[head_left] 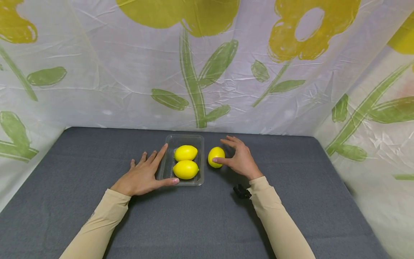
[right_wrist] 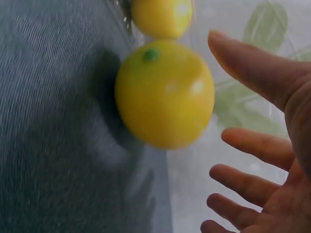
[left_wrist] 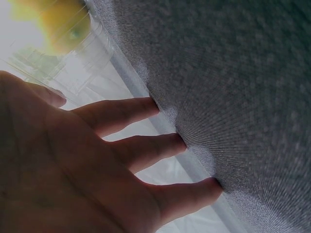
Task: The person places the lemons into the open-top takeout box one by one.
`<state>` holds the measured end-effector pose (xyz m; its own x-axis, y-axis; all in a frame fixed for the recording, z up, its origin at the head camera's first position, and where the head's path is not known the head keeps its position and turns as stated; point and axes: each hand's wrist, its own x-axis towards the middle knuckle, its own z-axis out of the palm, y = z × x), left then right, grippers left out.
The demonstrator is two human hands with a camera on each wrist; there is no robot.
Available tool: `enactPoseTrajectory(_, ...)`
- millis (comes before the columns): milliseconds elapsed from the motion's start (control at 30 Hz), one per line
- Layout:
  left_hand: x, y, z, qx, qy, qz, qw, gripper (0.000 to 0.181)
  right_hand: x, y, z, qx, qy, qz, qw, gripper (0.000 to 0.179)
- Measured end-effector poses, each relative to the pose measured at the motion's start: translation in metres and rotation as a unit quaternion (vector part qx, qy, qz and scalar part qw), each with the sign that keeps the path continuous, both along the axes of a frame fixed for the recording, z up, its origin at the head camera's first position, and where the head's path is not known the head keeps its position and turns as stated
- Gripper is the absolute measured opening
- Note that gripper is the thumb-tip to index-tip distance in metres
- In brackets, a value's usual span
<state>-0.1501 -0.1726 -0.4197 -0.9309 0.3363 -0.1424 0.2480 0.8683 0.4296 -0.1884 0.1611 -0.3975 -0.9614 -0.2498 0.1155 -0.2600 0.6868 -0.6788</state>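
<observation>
- While left hand (head_left: 142, 176) lay flat, fingers straight, against the tray (head_left: 201, 158), loose lemon (head_left: 216, 157) sat just right of that tray.
- Right hand (head_left: 240, 160) nearer: fingers spread, thumb touching lemon, not gripping.

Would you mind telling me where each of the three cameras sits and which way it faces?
Head: on the person's head, looking forward and down at the clear tray with two lemons, the loose lemon, both forearms, left hand and right hand.
Left wrist: under the left hand, looking along the palm and straight fingers to the grey table.
Right wrist: beside the right hand, facing the loose lemon, fingers open around it.
Shared: head and right wrist both show the loose lemon.
</observation>
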Motion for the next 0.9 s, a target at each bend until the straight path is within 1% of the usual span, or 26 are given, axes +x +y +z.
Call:
enactPoseTrajectory(200, 0.000, 0.000, 0.000, 0.001, 0.002, -0.001, 1.0000, 0.120, -0.005, 0.006, -0.007, 0.013, -0.044, 0.014, 0.9988, 0.084)
enactPoseTrajectory(333, 0.000, 0.000, 0.000, 0.001, 0.002, 0.000, 1.0000, 0.120, -0.007, 0.006, -0.013, 0.025, -0.060, 0.029, 0.9975, 0.088)
enactPoseTrajectory(567, 0.000, 0.000, 0.000, -0.001, 0.001, 0.001, 1.0000, 0.120, -0.008, 0.003, -0.016, 0.037, -0.072, 0.047, 0.9956, 0.091)
enactPoseTrajectory(700, 0.000, 0.001, 0.001, -0.003, 0.000, 0.001, 1.0000, 0.120, -0.007, 0.002, -0.018, 0.041, -0.078, 0.042, 0.9953, 0.090)
enactPoseTrajectory(900, 0.000, 0.000, 0.001, 0.000, -0.001, 0.002, 1.0000, 0.119, -0.006, 0.000, -0.019, 0.028, -0.078, 0.033, 0.9960, 0.089)
